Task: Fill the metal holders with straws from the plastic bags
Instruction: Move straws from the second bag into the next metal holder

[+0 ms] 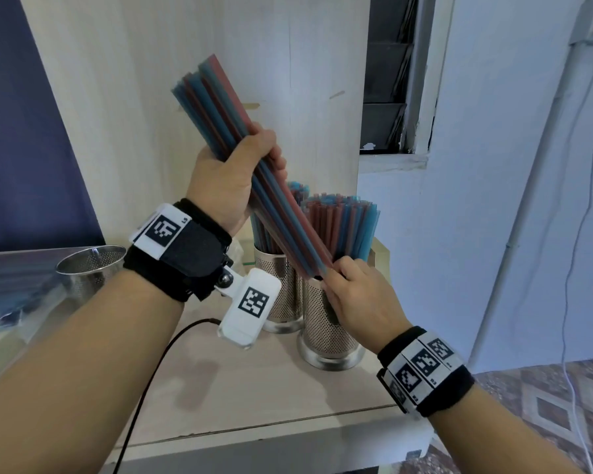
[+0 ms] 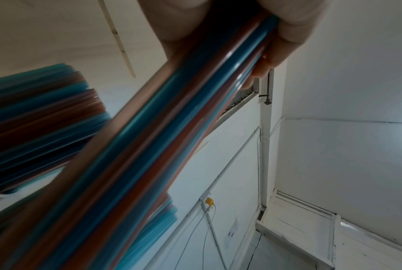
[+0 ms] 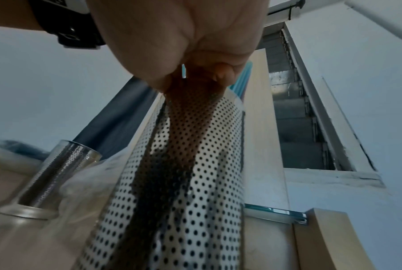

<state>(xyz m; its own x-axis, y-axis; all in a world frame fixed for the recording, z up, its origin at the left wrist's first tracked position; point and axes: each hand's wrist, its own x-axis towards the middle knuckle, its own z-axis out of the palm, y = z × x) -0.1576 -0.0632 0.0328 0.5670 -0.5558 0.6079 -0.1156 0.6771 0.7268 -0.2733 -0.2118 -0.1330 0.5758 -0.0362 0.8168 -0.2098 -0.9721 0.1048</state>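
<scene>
A slanted bundle of red and blue straws runs from upper left down to the right. My left hand grips it round the middle. My right hand curls round its lower end, right at the rim of the near perforated metal holder. That holder is packed with upright straws. Behind it stands a second metal holder, also full of straws. An empty metal holder stands to the left.
A plastic bag of straws lies at the far left of the light wooden shelf. A pale wooden panel rises behind the holders. A black cable hangs from my left wrist camera. The shelf's front edge is near me.
</scene>
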